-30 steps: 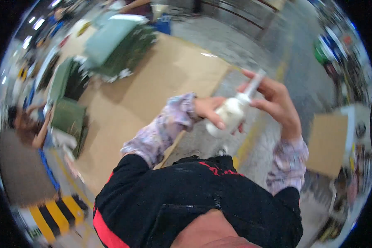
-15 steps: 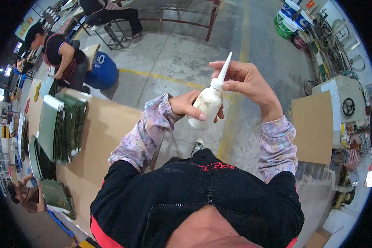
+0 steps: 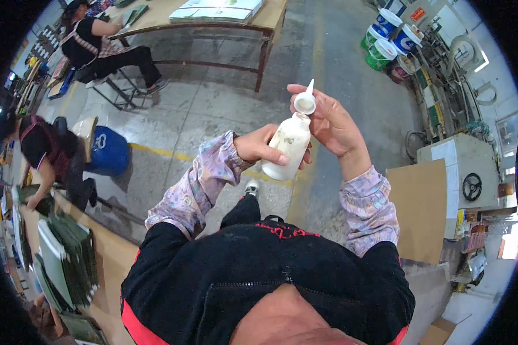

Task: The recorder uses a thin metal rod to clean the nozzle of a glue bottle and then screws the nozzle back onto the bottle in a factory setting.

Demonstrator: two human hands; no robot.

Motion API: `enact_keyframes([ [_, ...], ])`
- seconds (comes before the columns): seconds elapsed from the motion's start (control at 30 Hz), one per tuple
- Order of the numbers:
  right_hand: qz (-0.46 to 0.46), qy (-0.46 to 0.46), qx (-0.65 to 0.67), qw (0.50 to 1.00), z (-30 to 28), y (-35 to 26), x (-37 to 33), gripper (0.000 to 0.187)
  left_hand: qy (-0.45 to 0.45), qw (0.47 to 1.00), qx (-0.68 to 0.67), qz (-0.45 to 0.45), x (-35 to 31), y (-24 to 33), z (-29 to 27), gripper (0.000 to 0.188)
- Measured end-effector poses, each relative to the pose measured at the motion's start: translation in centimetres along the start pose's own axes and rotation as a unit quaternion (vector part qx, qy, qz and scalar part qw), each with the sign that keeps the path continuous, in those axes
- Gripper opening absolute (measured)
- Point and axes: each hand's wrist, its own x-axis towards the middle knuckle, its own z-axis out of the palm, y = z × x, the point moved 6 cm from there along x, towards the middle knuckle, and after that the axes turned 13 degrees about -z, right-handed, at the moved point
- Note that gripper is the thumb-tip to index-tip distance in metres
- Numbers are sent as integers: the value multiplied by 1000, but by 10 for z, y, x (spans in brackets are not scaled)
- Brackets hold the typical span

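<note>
My left hand (image 3: 266,146) is wrapped around a white squeeze bottle (image 3: 291,142) with brownish smudges, held tilted in front of my chest. The bottle's neck is uncovered at its top. My right hand (image 3: 333,119) pinches the white nozzle cap (image 3: 306,102), a cone with a pointed tip, just above the neck. The cap's wide underside is turned partly into view, so it looks off the bottle. Some fingers of each hand are hidden behind what they hold.
Stacks of dark green boards (image 3: 69,259) stand on a brown table (image 3: 112,253) at left, where a person bends over. A blue barrel (image 3: 109,150) is beside them. Farther off, a person sits by another table (image 3: 149,20). Paint buckets (image 3: 382,52) and a cardboard sheet (image 3: 417,210) are at right.
The nozzle cap has come off the bottle's neck and tipped in my right hand. My view has shifted, with the table at left now farther aside and a far table showing.
</note>
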Motion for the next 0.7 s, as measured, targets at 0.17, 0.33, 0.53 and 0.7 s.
enact_keyframes([
  [0.17,-25,62,52,996,-88,-39,83,48,-43,999,9,2,88,66,-78,63],
  [0.33,-63,129,88,986,-192,-81,152,47,-52,998,-10,-17,185,122,-145,60],
  [0.53,-94,127,129,979,-353,-126,225,46,-41,999,-3,-26,335,163,-239,56],
  [0.7,-96,111,139,979,-510,-175,310,51,-10,997,77,-15,477,213,-326,54],
])
